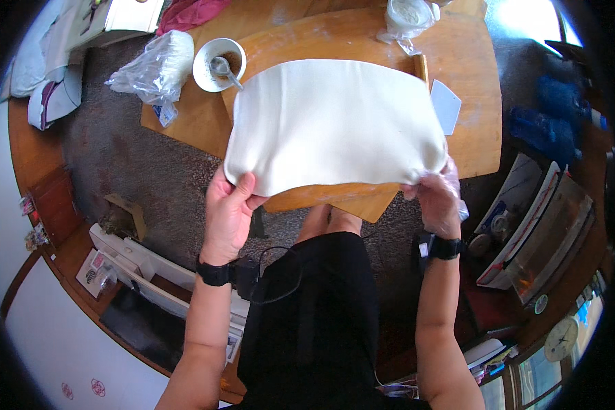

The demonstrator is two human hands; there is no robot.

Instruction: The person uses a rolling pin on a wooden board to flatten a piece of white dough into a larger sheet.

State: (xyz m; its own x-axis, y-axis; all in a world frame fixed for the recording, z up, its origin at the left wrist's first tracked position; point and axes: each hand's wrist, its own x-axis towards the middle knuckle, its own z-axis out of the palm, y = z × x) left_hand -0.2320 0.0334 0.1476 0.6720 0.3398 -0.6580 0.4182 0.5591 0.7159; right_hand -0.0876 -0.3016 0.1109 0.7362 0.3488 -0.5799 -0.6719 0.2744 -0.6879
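Note:
A broad, smooth sheet of white dough [333, 123] is stretched between both hands above a wooden table. My left hand [230, 210] is bare and pinches its near left corner between thumb and fingers. At the near right corner my right hand [438, 197], in a clear plastic glove, grips the bunched edge. Behind the sheet's upper left edge stands a white bowl [201, 66] with brown contents and a spoon [224, 69]. Partly hidden by the right side of the dough are a white dough scraper [446, 105] and a wooden stick [420, 69].
The wooden table [476, 92] bears white smears. A clear bag of white contents [159, 66] lies left of the bowl. A plastic tub of white powder [409, 13] stands at the back right, near a red cloth's [192, 15] far side of the table.

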